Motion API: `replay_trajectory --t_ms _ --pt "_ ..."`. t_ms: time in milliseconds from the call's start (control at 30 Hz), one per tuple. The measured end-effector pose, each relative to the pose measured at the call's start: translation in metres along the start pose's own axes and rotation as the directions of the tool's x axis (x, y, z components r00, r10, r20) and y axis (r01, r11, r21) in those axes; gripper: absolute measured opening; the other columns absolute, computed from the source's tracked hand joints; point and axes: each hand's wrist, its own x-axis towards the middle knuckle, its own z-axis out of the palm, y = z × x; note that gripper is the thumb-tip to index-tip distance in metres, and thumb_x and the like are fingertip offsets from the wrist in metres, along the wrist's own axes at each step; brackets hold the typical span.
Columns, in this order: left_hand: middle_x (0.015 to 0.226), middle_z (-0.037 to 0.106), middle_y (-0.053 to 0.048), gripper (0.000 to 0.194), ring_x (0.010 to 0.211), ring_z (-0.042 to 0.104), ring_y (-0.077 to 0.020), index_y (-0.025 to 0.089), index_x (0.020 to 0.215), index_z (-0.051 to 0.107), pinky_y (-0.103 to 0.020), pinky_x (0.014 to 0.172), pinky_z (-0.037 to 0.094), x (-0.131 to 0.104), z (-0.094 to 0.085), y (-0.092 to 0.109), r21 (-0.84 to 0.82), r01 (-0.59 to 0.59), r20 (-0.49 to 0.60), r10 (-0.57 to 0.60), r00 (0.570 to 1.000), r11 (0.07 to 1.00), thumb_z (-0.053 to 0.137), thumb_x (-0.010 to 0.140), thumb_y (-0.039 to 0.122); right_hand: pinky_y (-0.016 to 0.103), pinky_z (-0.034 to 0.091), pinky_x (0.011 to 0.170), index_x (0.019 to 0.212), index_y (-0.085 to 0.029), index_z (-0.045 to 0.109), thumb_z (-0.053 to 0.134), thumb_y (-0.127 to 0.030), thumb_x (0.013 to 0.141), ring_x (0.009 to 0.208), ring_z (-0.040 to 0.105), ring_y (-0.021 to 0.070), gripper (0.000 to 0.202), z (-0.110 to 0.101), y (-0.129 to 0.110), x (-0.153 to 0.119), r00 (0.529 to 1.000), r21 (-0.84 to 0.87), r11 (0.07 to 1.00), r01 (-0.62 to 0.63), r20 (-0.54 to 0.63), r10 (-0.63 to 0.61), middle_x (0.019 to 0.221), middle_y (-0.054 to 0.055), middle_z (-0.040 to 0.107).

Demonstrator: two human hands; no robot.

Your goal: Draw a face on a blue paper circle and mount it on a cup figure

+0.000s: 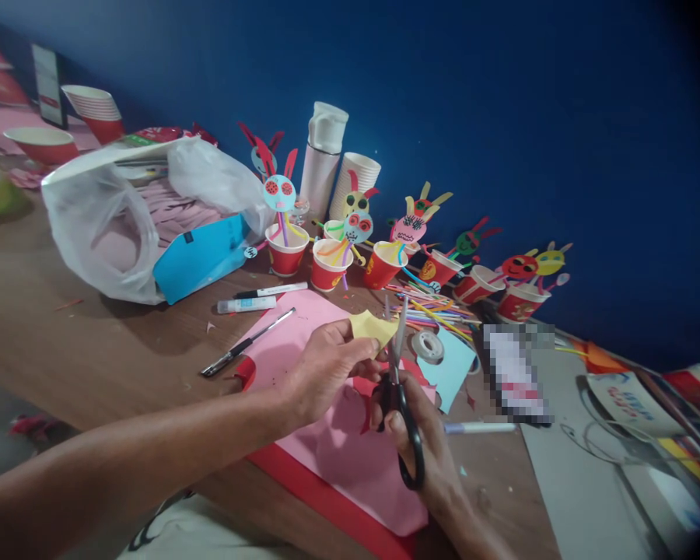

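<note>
Between the fingers and thumb of my left hand is a small piece of yellow paper with a jagged edge. My right hand grips black-handled scissors, blades pointing up and slightly parted. The blades stand right at the paper's right edge; whether they are cutting into it I cannot tell. Below both hands lies a large pink paper sheet on top of a red sheet. A roll of tape and a light blue paper piece lie just beyond the scissors.
Red paper cups with paper-faced figures line the blue wall. Colourful pipe cleaners or straws lie before them. At left sits a plastic bag by a blue box. Pens, a glue stick and a marker surround the sheets.
</note>
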Motion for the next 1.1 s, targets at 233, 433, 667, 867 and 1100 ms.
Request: replay_trajectory --t_ms 233,433,667,867,1100 --pt "0.066 0.061 -0.004 0.009 0.053 0.055 -0.0096 0.009 0.074 0.057 -0.023 0.054 0.045 -0.0001 0.0009 -0.0003 -0.003 0.013 0.012 -0.013 1.0 1.0 0.059 0.068 0.016 0.025 0.041 0.061 0.107 -0.023 0.048 0.046 -0.056 0.082 0.067 0.047 0.0146 0.041 0.0005 0.0012 -0.0001 1.0 0.015 1.0 -0.025 -0.009 0.025 0.078 0.0 0.052" --pt "0.064 0.061 -0.003 0.006 0.052 0.055 -0.009 0.01 0.072 0.057 -0.021 0.052 0.044 -0.0006 0.0009 -0.0012 0.005 0.004 0.01 -0.004 1.0 1.0 0.058 0.068 0.014 0.025 0.041 0.063 0.111 -0.022 0.047 0.048 -0.054 0.082 0.071 0.049 0.0154 0.043 0.0007 0.0033 -0.0015 0.999 -0.006 0.999 -0.043 -0.017 0.043 0.083 0.002 0.056" --pt "0.061 0.06 -0.002 0.006 0.051 0.054 -0.0087 0.01 0.075 0.056 -0.02 0.05 0.044 -0.0015 0.0014 0.0002 0.015 0.021 0.003 -0.021 1.0 1.0 0.055 0.07 0.013 0.023 0.039 0.058 0.111 -0.023 0.047 0.05 -0.056 0.08 0.066 0.047 0.0133 0.045 0.0003 0.0092 -0.0037 0.998 0.081 0.995 -0.057 -0.016 0.058 0.081 0.001 0.056" --pt "0.062 0.06 -0.002 0.005 0.052 0.055 -0.0085 0.01 0.075 0.056 -0.019 0.05 0.044 -0.0007 0.0012 0.0002 0.013 0.021 0.008 -0.021 1.0 1.0 0.054 0.07 0.012 0.021 0.038 0.057 0.108 -0.023 0.047 0.054 -0.054 0.079 0.062 0.046 0.0117 0.043 -0.0002 0.0072 -0.0044 0.995 0.085 0.991 -0.099 -0.017 0.101 0.073 -0.002 0.053" --pt "0.059 0.06 -0.001 0.004 0.051 0.056 -0.009 0.01 0.073 0.057 -0.018 0.049 0.044 -0.0008 0.0009 0.0006 0.01 0.017 0.017 -0.017 1.0 1.0 0.055 0.07 0.012 0.019 0.038 0.056 0.107 -0.024 0.048 0.055 -0.052 0.079 0.059 0.043 0.0106 0.041 -0.0004 0.0064 -0.0048 0.993 0.094 0.99 -0.109 -0.03 0.112 0.066 -0.004 0.049"
